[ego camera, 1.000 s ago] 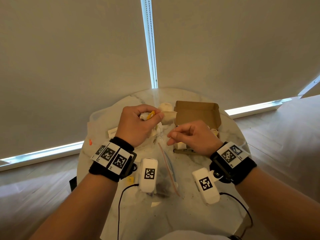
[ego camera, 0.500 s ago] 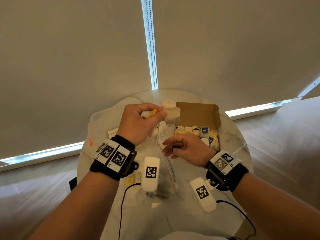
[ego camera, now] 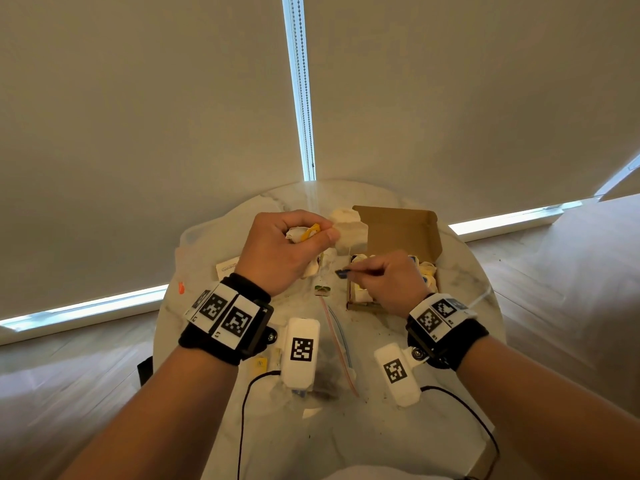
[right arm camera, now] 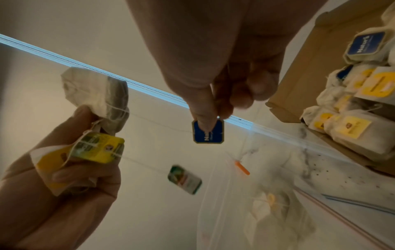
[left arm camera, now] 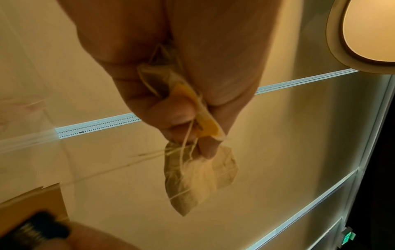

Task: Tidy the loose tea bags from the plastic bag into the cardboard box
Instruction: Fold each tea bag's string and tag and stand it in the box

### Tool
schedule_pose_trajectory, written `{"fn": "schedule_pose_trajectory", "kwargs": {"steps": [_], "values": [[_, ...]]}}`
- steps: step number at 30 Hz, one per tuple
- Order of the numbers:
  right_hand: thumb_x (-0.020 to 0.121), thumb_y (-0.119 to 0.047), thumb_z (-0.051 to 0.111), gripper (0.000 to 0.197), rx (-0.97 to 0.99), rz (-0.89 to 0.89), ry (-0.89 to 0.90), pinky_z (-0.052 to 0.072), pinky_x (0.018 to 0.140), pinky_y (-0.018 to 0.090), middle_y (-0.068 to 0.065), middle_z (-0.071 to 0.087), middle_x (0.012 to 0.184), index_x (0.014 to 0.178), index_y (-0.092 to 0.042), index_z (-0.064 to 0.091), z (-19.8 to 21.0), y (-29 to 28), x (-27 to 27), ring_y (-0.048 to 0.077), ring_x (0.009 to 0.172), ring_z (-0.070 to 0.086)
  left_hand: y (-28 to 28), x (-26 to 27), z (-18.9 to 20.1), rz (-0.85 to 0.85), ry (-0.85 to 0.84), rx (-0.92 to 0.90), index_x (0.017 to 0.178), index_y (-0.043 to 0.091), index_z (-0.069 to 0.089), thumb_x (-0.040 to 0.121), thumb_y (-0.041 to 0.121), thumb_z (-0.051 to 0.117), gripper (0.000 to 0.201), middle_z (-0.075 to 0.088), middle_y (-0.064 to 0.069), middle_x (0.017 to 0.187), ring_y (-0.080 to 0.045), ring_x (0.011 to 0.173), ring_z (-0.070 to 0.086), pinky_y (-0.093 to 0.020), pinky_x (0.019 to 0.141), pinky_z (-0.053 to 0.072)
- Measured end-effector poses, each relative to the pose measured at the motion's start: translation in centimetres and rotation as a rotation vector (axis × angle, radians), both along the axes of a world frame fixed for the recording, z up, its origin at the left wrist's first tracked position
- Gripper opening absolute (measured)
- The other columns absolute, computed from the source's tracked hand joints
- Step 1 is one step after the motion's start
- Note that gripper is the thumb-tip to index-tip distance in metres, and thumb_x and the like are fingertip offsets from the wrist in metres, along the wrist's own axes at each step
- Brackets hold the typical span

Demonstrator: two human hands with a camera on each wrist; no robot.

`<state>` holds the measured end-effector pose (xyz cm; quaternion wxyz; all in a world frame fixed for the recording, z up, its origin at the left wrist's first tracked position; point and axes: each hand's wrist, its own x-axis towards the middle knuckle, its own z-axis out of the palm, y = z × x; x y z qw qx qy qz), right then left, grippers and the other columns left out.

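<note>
My left hand (ego camera: 277, 251) is raised over the round white marble surface (ego camera: 460, 282), fingers clenched round a tangled bunch of pale paper tea bags (left arm camera: 198, 175) with yellow tags and strings; one bag hangs below the fingertips in the left wrist view. A small green-and-white paper tag (right arm camera: 184, 181) dangles on a string under that bunch, blurred. My right hand (ego camera: 388, 282) sits just right of the left, thumb and forefinger pinching a small dark blue square tag (right arm camera: 207, 132); a thin string runs from it toward the bunch, I think, though it's faint. The open brown cardboard box (ego camera: 401, 226) stands on the surface behind and under the right hand, lid flap up, with rows of tea bags with yellow and blue tags (right arm camera: 350, 128) packed inside. The clear plastic zip bag (ego camera: 337, 334) lies flat on the surface between my wrists, a few tea bags visible inside from the right wrist view. A small orange bit (ego camera: 180, 287) lies near the left edge.
</note>
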<state>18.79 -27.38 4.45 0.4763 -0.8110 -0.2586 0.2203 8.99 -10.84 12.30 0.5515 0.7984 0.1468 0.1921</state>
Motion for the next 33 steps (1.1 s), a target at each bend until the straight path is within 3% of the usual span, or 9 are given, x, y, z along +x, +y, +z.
{"fn": "schedule_pose_trajectory", "kwargs": {"steps": [2,5,12,15,18,20,25,28,33], "values": [[0.092,-0.007,0.065,0.012,0.038,-0.023,0.087,0.049,0.05,0.017,0.002,0.071,0.069,0.096,-0.009,0.075,0.6,0.3,0.5,0.006,0.053,0.064,0.1,-0.1,-0.1,-0.024,0.001,0.005,0.082,0.022,0.076,0.083,0.017,0.078,0.005,0.069,0.021,0.072,0.004,0.062,0.06,-0.009,0.059,0.043],[0.095,-0.005,0.06,0.016,0.14,-0.086,0.182,0.058,0.059,0.024,0.01,0.075,0.083,0.102,0.0,0.073,1.7,0.7,1.2,0.019,0.069,0.074,0.1,-0.4,-0.5,-0.053,0.011,0.003,0.08,0.025,0.075,0.082,0.015,0.079,0.011,0.072,0.018,0.076,0.0,0.069,0.063,-0.014,0.065,0.048],[0.088,-0.007,0.07,0.021,0.364,-0.219,0.135,0.058,0.067,0.022,0.005,0.077,0.083,0.109,-0.011,0.072,3.9,0.7,0.8,0.016,0.075,0.074,-0.2,-1.0,-1.9,-0.068,0.036,-0.016,0.078,0.028,0.075,0.081,0.014,0.079,0.015,0.074,0.006,0.082,-0.014,0.072,0.067,-0.022,0.066,0.055],[0.088,-0.007,0.07,0.02,0.392,-0.254,0.074,0.061,0.07,0.031,0.002,0.076,0.079,0.107,-0.014,0.071,4.3,0.6,0.5,0.016,0.072,0.074,-0.4,-1.1,-2.5,-0.051,0.047,-0.027,0.077,0.029,0.074,0.082,0.012,0.079,0.018,0.074,0.009,0.082,-0.012,0.073,0.067,-0.022,0.068,0.055],[0.088,-0.004,0.068,0.012,0.425,-0.275,0.04,0.062,0.072,0.039,0.003,0.076,0.081,0.09,-0.015,0.074,4.2,0.4,0.1,0.019,0.074,0.074,-0.5,-1.3,-2.8,-0.003,0.079,-0.044,0.075,0.029,0.075,0.082,0.016,0.079,0.015,0.072,0.014,0.072,-0.007,0.059,0.061,-0.02,0.055,0.051],[0.086,-0.005,0.07,0.017,0.398,-0.27,-0.059,0.06,0.072,0.034,0.002,0.075,0.084,0.085,-0.021,0.074,4.0,0.2,0.0,0.016,0.077,0.071,-0.7,-1.3,-2.9,0.025,0.11,-0.067,0.075,0.027,0.074,0.083,0.017,0.078,0.014,0.067,0.014,0.061,-0.006,0.043,0.049,-0.019,0.044,0.041],[0.085,-0.007,0.071,0.021,0.398,-0.268,-0.131,0.052,0.058,0.026,0.003,0.07,0.073,0.082,-0.027,0.073,4.4,0.2,-0.2,0.019,0.063,0.061,-1.0,-1.2,-3.0,0.048,0.146,-0.088,0.074,0.026,0.073,0.083,0.017,0.078,0.014,0.064,0.013,0.058,-0.003,0.034,0.04,-0.017,0.039,0.036],[0.086,-0.006,0.07,0.018,0.421,-0.271,-0.09,0.045,0.05,0.018,-0.008,0.065,0.06,0.082,-0.023,0.073,4.9,0.3,-0.4,0.007,0.051,0.055,-1.1,-1.2,-3.1,0.046,0.164,-0.079,0.076,0.024,0.074,0.084,0.017,0.078,0.01,0.067,0.008,0.065,-0.003,0.034,0.04,-0.017,0.038,0.036],[0.089,-0.003,0.066,0.01,0.475,-0.197,0.064,0.04,0.041,0.022,0.009,0.066,0.057,0.085,-0.01,0.071,5.9,0.4,-0.8,0.015,0.04,0.052,-1.1,-1.1,-3.3,0.065,0.179,-0.068,0.081,0.016,0.076,0.084,0.016,0.078,0.004,0.062,0.018,0.053,-0.003,0.033,0.04,-0.016,0.038,0.036]]}}
